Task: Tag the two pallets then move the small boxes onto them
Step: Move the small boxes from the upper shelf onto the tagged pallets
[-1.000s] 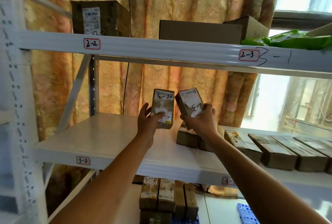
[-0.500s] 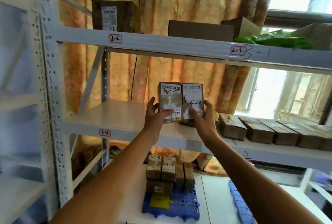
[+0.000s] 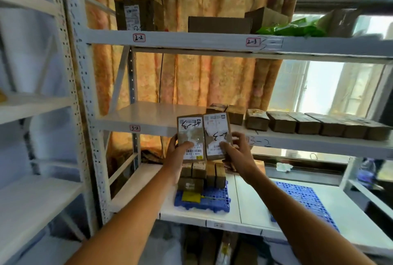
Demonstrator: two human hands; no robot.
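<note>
Holding two small brown boxes side by side, a person stands before a white metal rack (image 3: 89, 99). Gripping the left box (image 3: 190, 137), the left hand (image 3: 178, 154) has its thumb across the label; fingers of the right hand (image 3: 238, 154) wrap the right box (image 3: 217, 135), whose label bears handwritten digits. Both boxes touch along one edge, in front of the rack's middle shelf (image 3: 148, 120). Farther right on that shelf sits a row of boxes (image 3: 308, 124). Below the held pair, on the rack's lower white surface, a blue pallet (image 3: 204, 203) carries a stack of boxes (image 3: 202, 175) and a yellow tag (image 3: 191, 197). A second blue pallet (image 3: 306, 201) lies to the right of the first, apart from it.
</note>
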